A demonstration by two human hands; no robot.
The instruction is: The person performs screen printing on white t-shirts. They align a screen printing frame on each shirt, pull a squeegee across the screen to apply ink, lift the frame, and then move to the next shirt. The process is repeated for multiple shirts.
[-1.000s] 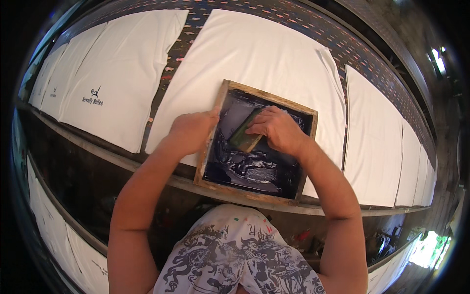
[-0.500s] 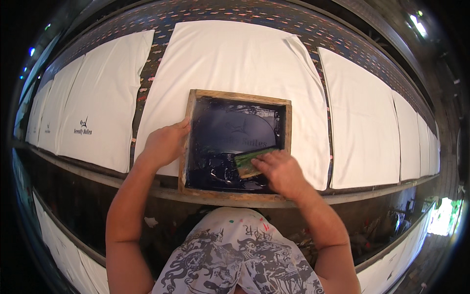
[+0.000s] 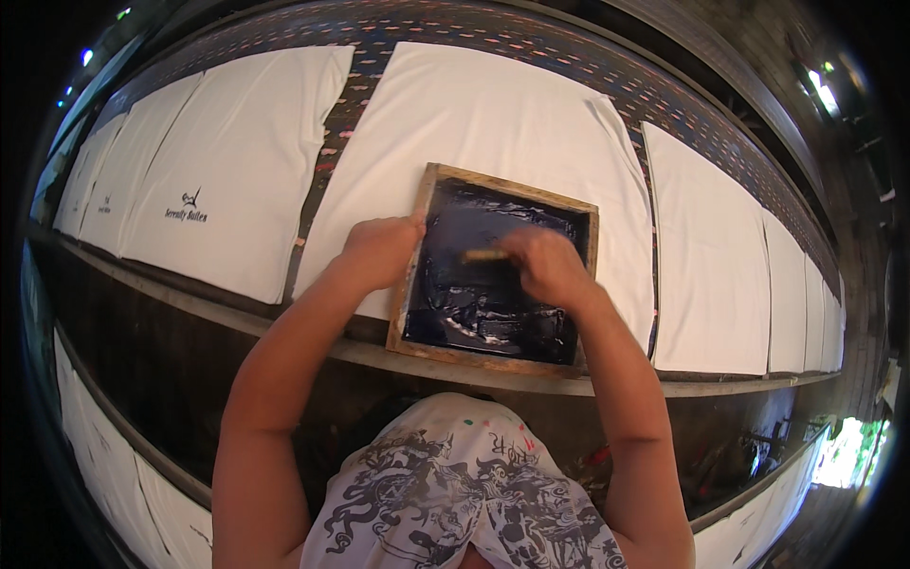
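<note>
A wooden-framed printing screen, coated in dark blue ink, lies on a white shirt spread on the long table. My left hand presses down on the frame's left rail. My right hand grips a small squeegee by its wooden handle, over the upper middle of the inked mesh; hand and tool are blurred.
More white shirts lie side by side along the patterned table: a printed one to the left, blank ones to the right. The table's wooden front edge runs just below the frame. A lower shelf holds more white fabric.
My right hand has carried the squeegee from the frame's lower right up to the upper middle of the mesh. My left hand has stayed on the left rail.
</note>
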